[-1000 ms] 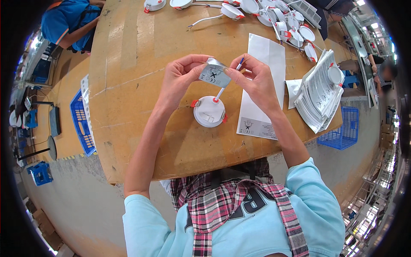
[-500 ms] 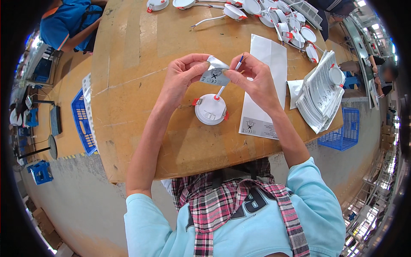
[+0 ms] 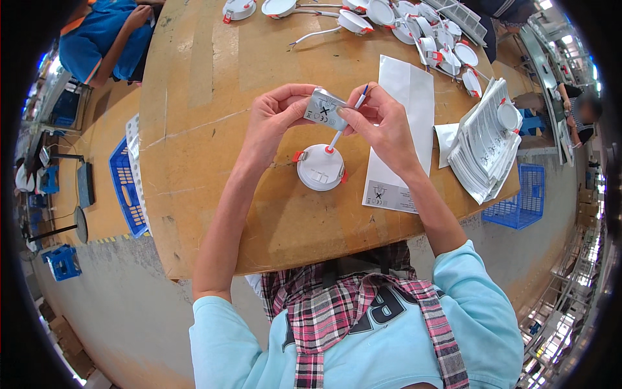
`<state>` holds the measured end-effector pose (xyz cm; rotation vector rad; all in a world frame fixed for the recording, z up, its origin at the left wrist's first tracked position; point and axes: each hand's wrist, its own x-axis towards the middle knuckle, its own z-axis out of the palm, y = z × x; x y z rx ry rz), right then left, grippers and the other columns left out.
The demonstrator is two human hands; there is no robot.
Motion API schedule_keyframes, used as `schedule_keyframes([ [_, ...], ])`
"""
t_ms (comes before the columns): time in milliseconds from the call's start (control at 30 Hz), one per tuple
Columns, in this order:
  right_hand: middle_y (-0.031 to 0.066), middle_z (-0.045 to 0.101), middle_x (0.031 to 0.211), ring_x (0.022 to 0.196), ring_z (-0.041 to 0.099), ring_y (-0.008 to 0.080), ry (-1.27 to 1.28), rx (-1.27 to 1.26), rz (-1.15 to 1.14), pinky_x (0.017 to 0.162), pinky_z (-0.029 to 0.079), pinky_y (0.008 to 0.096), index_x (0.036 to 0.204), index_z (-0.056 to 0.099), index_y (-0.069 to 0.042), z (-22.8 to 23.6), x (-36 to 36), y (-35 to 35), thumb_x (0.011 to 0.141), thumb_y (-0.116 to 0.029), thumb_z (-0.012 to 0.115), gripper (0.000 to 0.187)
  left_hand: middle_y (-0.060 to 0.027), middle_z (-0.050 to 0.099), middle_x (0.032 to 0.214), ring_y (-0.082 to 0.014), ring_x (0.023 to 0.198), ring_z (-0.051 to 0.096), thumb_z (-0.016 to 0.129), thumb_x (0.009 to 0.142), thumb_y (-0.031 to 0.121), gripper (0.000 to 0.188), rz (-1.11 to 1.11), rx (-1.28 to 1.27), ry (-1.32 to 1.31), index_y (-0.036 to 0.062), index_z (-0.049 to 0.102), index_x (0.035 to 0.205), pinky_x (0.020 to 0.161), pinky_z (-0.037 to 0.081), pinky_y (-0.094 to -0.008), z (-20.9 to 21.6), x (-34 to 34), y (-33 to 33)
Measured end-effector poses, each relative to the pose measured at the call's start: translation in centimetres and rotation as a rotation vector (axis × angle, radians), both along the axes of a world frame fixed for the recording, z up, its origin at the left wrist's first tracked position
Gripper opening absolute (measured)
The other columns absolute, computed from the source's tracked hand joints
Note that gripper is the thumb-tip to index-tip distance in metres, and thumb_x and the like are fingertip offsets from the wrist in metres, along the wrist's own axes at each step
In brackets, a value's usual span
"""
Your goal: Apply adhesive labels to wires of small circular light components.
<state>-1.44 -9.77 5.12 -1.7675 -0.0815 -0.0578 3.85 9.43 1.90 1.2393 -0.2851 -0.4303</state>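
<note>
We kept small grey driver box (image 3: 326,109) pinched between left hand (image 3: 275,120) and right hand (image 3: 382,123), raised slightly above round white downlight (image 3: 320,167) on wooden table (image 3: 214,91); downlight barely shifted, wire (image 3: 334,139) linked both.

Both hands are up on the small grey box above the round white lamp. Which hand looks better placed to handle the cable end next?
Probably the right hand: its fingertips pinch the white cable by its blue tip, beside the small grey box. The left hand steadies the box from the other side. The round white lamp lies below on the table.
</note>
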Motion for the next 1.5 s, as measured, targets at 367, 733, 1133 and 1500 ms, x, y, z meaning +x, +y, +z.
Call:
schedule_keyframes([
  [367,0.0119,0.065,0.078,0.067,0.066,0.0136,-0.004,0.042,-0.015,0.058,0.053,0.0232,0.089,0.052,0.001,0.0,0.0,0.2,0.087,-0.007,0.063,0.014,-0.0094,0.068,0.100,-0.0143,0.089,0.066,0.060,0.090,0.011,0.025,0.013,0.019,-0.012,-0.0029,0.062,0.111,0.078,0.056,-0.0295,0.4,-0.1,-0.1],
  [733,0.0097,0.064,0.074,0.063,0.064,0.0115,-0.022,0.086,-0.052,0.056,0.051,0.0225,0.088,0.053,0.001,-0.4,-0.1,0.4,0.086,-0.008,0.063,0.014,-0.0096,0.068,0.098,-0.0148,0.089,0.066,0.059,0.091,0.010,0.024,0.032,0.027,-0.013,-0.0030,0.062,0.111,0.078,0.056,-0.0298,0.7,-0.3,-0.2],
  [1133,0.0076,0.062,0.070,0.057,0.059,0.0097,-0.054,0.092,-0.076,0.052,0.047,0.0224,0.087,0.052,0.001,-0.8,0.0,0.6,0.086,-0.008,0.064,0.014,-0.0140,0.068,0.099,-0.0166,0.086,0.067,0.053,0.095,0.018,0.029,-0.026,-0.215,0.127,-0.0056,0.062,0.110,0.080,0.055,-0.0309,1.0,-0.3,0.0],
  [1500,0.0105,0.064,0.073,0.062,0.064,0.0133,-0.055,0.146,-0.078,0.054,0.053,0.0248,0.086,0.051,0.002,-0.7,0.1,1.0,0.088,-0.008,0.061,0.015,-0.0100,0.068,0.091,-0.0136,0.082,0.066,0.057,0.094,0.018,0.025,0.105,0.110,-0.101,-0.0039,0.064,0.105,0.075,0.058,-0.0304,0.8,-1.0,-1.0],
])
